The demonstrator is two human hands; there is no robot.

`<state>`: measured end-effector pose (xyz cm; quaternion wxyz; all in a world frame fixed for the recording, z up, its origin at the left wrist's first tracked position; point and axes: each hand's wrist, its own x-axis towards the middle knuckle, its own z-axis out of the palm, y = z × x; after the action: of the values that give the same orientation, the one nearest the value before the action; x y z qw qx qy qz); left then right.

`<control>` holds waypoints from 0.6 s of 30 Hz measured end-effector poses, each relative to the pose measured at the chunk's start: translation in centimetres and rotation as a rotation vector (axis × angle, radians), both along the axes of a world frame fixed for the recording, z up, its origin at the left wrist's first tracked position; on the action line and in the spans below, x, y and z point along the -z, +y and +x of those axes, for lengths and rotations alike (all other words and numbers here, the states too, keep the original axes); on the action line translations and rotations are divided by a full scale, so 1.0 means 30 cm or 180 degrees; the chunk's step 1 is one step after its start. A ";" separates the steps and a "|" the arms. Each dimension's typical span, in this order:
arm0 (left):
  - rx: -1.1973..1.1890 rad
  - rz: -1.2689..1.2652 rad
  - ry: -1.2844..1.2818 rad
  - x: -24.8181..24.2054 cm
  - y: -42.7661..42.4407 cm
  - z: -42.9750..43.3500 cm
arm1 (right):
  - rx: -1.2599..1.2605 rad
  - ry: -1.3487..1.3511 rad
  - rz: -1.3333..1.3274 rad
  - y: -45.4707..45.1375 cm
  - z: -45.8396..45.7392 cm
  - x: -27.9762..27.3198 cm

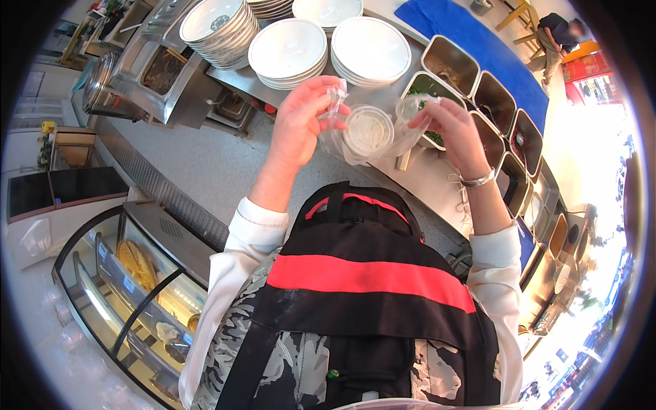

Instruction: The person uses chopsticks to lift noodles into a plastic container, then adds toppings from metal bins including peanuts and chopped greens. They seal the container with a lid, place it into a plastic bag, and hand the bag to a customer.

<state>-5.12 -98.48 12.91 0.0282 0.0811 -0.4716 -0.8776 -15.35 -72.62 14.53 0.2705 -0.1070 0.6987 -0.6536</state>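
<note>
A clear plastic bag (pixel 353 154) hangs between my two hands in front of my chest. My left hand (pixel 306 119) grips one side of its top, with a bunched end of plastic rising above the fingers. The other side is pinched in my right hand (pixel 445 123), which wears a silver-coloured bracelet (pixel 477 179) at the wrist. Inside the bag sits a round plastic container with a translucent lid (pixel 368 131). What the container holds cannot be made out clearly.
Stacked white bowls (pixel 288 48) stand on the steel counter ahead. Steel pans, one with chopped greens (pixel 434 137), line the right. A steel basin (pixel 163 72) is at far left, a glass display case (pixel 128 287) at lower left. A person (pixel 556 38) sits far right.
</note>
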 end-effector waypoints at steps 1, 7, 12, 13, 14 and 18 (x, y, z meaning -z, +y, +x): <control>-0.0016 -0.0020 0.0000 -0.009 -0.002 -0.008 | 0.0024 -0.0166 -0.0432 -0.003 0.003 -0.029; -0.0236 -0.0095 0.0125 -0.019 -0.025 -0.062 | 0.0121 -0.0127 -0.0847 -0.067 0.026 -0.030; -0.0247 -0.0161 0.0029 -0.016 -0.013 -0.088 | 0.0148 -0.0279 -0.0773 -0.098 -0.007 -0.021; -0.0248 -0.0160 0.0028 -0.018 -0.015 -0.091 | 0.0117 -0.0278 -0.0787 -0.106 -0.007 -0.019; -0.0252 -0.0157 0.0027 -0.019 -0.015 -0.093 | 0.0084 -0.0277 -0.0799 -0.115 -0.010 -0.008; -0.0142 -0.0833 -0.0114 -0.003 -0.009 -0.086 | 0.0040 -0.0059 -0.0701 -0.104 -0.040 0.017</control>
<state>-7.69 -98.76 13.01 0.0496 0.1028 -0.5805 -0.8062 -16.54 -75.73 14.03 0.2594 -0.1256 0.6208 -0.7291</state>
